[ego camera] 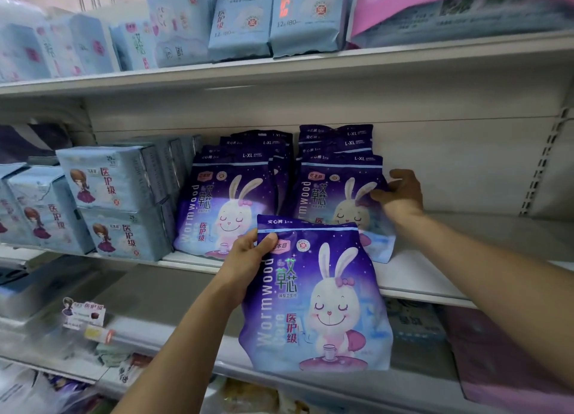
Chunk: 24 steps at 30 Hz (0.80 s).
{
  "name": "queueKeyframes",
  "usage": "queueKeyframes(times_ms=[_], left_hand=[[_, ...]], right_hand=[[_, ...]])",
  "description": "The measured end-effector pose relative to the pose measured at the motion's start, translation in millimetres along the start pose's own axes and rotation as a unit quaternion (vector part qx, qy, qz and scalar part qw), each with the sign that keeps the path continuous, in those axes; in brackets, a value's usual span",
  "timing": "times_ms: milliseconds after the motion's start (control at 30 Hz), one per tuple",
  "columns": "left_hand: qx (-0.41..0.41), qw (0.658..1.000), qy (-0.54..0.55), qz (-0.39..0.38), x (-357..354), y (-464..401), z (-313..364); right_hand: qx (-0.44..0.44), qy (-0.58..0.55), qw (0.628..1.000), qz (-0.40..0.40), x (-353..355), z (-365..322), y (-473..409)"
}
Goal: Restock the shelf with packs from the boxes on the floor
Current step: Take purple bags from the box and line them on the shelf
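My left hand (248, 258) grips a purple rabbit-print pack (320, 302) by its upper left corner, holding it upright in front of the middle shelf (419, 277). Two rows of the same purple packs stand on that shelf: a left row (223, 202) and a right row (338, 190). My right hand (400, 193) holds the right edge of the front pack in the right row, fingers curled onto it. The held pack hides the lower part of that right row.
Light blue packs (115, 196) are stacked left of the purple rows. The top shelf (279, 69) carries more blue packs and a pink one (450, 7). The middle shelf is bare right of my right hand. Lower shelves hold blurred goods and a price tag (84, 314).
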<state>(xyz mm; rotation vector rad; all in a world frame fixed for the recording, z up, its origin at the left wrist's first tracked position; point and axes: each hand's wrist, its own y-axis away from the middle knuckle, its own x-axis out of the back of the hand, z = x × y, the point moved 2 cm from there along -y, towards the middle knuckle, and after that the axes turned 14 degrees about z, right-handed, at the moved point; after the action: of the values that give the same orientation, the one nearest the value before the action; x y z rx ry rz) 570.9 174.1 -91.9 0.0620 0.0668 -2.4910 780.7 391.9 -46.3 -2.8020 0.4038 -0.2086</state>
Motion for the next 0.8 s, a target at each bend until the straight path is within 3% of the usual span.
queueKeyframes(times_ms=[67, 133, 233, 367, 433, 533, 700, 800], left_hand=[[0.0, 1.0, 0.002, -0.004, -3, 1, 2], [-0.001, 1.0, 0.013, -0.005, -5, 2, 6], [0.0, 0.999, 0.042, 0.004, -11, 3, 15], [-0.005, 0.995, 0.095, 0.035, -21, -1, 32], [-0.029, 0.991, 0.117, 0.053, -25, -2, 41], [-0.082, 0.986, 0.118, 0.084, -33, -1, 55], [-0.187, 0.963, 0.084, 0.178, -35, -2, 65], [-0.178, 0.975, 0.031, 0.131, -36, 0, 53]], right_hand=[[0.084, 0.048, 0.994, 0.045, 13, -6, 5], [0.123, 0.002, 0.992, 0.037, 26, -16, 14], [0.026, -0.07, 0.987, -0.139, 39, -30, 36], [-0.096, -0.01, 0.897, -0.431, 52, -28, 61], [-0.112, 0.007, 0.87, -0.48, 55, -23, 67], [-0.092, -0.009, 0.9, -0.427, 54, -15, 66], [-0.085, -0.101, 0.969, -0.211, 57, -9, 50], [-0.091, -0.063, 0.981, -0.161, 50, 1, 47]])
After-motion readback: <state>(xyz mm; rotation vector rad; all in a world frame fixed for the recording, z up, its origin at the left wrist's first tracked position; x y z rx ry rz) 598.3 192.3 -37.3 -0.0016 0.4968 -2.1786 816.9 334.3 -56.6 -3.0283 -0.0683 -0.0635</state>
